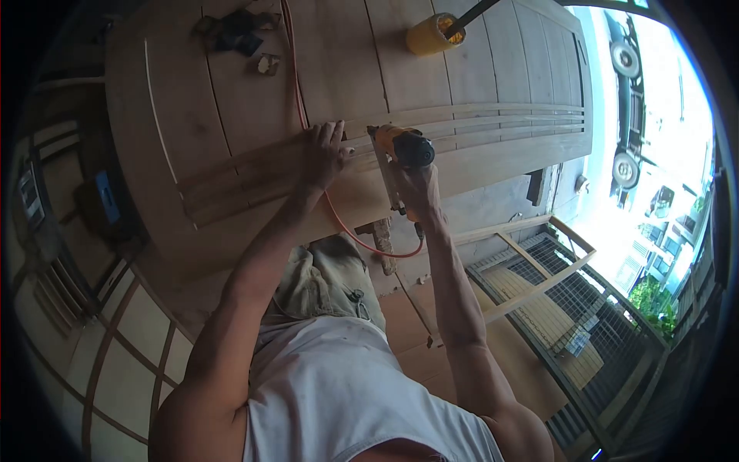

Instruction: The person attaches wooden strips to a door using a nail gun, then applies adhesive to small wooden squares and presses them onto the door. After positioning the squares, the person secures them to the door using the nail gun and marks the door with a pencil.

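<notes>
A large wooden door panel lies flat in front of me. Several thin wooden strips run across it. My left hand presses flat on the strips, fingers spread. My right hand grips a yellow and black nail gun, whose nose rests on the strips just right of my left hand. An orange air hose crosses the panel, passes by my left hand and loops back to the tool.
A yellow cylindrical container with a dark handle in it stands at the panel's far side. Dark scraps lie at the far left. A wooden frame and metal grille lie on the floor at right. Glazed window frames lean at left.
</notes>
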A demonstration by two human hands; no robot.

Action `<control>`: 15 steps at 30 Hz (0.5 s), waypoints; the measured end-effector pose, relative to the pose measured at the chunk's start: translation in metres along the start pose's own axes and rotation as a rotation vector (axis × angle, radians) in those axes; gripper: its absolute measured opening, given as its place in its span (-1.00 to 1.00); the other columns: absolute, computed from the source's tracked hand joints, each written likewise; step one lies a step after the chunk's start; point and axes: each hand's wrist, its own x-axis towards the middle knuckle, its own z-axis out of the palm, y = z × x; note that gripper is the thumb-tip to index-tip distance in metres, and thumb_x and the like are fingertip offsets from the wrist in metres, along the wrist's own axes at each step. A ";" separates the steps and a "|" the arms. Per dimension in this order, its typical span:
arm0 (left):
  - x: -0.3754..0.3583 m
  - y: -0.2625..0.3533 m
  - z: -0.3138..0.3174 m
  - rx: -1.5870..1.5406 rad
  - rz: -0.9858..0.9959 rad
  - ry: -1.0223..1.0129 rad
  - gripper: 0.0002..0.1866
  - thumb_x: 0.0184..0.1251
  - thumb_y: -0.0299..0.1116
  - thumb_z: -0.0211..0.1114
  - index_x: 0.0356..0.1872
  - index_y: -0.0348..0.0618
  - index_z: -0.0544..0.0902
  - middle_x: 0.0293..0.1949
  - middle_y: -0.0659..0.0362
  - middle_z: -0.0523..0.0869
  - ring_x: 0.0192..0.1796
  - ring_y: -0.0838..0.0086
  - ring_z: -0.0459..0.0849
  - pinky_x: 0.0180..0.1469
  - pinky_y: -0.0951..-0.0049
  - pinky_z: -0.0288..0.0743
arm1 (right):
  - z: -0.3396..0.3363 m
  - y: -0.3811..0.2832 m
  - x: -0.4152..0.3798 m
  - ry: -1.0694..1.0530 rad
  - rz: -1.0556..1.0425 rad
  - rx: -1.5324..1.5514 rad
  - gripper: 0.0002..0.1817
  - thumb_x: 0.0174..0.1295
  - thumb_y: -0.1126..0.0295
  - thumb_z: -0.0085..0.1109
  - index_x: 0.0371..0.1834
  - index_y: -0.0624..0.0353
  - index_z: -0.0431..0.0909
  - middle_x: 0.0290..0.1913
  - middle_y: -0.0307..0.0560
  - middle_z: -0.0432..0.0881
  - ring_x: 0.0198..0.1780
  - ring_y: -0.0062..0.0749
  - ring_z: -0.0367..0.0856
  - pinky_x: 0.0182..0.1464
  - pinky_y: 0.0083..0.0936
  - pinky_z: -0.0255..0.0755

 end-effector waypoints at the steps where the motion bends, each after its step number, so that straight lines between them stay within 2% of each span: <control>1: 0.000 0.000 -0.001 -0.005 -0.007 -0.007 -0.26 0.33 -0.09 0.49 0.47 -0.26 0.60 0.20 0.04 0.60 0.24 0.13 0.54 0.49 0.01 0.40 | 0.003 0.002 0.004 -0.015 0.007 0.007 -0.64 0.37 0.14 0.30 -0.18 0.30 0.69 -0.48 -0.12 0.66 -0.45 -0.47 0.68 -0.43 -0.30 0.51; 4: 0.000 -0.002 -0.005 -0.015 0.024 0.004 -0.25 0.34 -0.10 0.49 0.49 -0.27 0.56 0.19 0.02 0.59 0.23 0.10 0.54 0.49 0.01 0.39 | 0.008 -0.012 0.007 -0.012 0.026 0.042 -0.65 0.37 0.14 0.30 -0.18 0.30 0.70 -0.48 -0.13 0.67 -0.43 -0.47 0.69 -0.42 -0.30 0.54; 7: 0.001 -0.004 -0.006 -0.062 0.016 -0.028 -0.26 0.35 -0.12 0.49 0.48 -0.29 0.54 0.18 -0.01 0.59 0.23 0.06 0.55 0.47 -0.02 0.40 | 0.017 0.005 0.020 -0.012 -0.063 0.012 -0.67 0.37 0.17 0.31 -0.17 0.28 0.70 -0.46 -0.15 0.69 -0.44 -0.49 0.70 -0.42 -0.33 0.57; 10: -0.001 -0.005 0.000 -0.091 0.044 0.068 -0.27 0.35 -0.13 0.50 0.46 -0.29 0.54 0.17 -0.03 0.59 0.23 0.03 0.56 0.43 -0.05 0.42 | 0.015 0.000 0.023 -0.059 -0.064 -0.002 -0.67 0.37 0.16 0.32 -0.15 0.27 0.71 -0.46 -0.16 0.70 -0.43 -0.51 0.71 -0.42 -0.35 0.58; 13: 0.001 -0.001 -0.012 -0.081 0.004 -0.024 -0.36 0.48 -0.10 0.45 0.44 -0.26 0.56 0.15 -0.04 0.62 0.20 -0.04 0.60 0.34 -0.07 0.46 | 0.026 0.002 0.028 -0.003 -0.032 0.108 -0.68 0.36 0.21 0.26 -0.20 0.31 0.68 -0.54 0.18 0.63 -0.42 -0.24 0.82 -0.35 -0.13 0.56; 15: 0.003 -0.003 -0.006 -0.085 0.026 -0.035 -0.32 0.44 -0.08 0.45 0.44 -0.28 0.55 0.14 -0.06 0.61 0.23 0.00 0.57 0.40 -0.08 0.45 | 0.025 -0.004 0.028 0.055 -0.081 -0.013 -0.67 0.33 0.21 0.29 -0.21 0.34 0.67 -0.52 0.22 0.64 -0.36 -0.11 0.87 -0.30 -0.08 0.59</control>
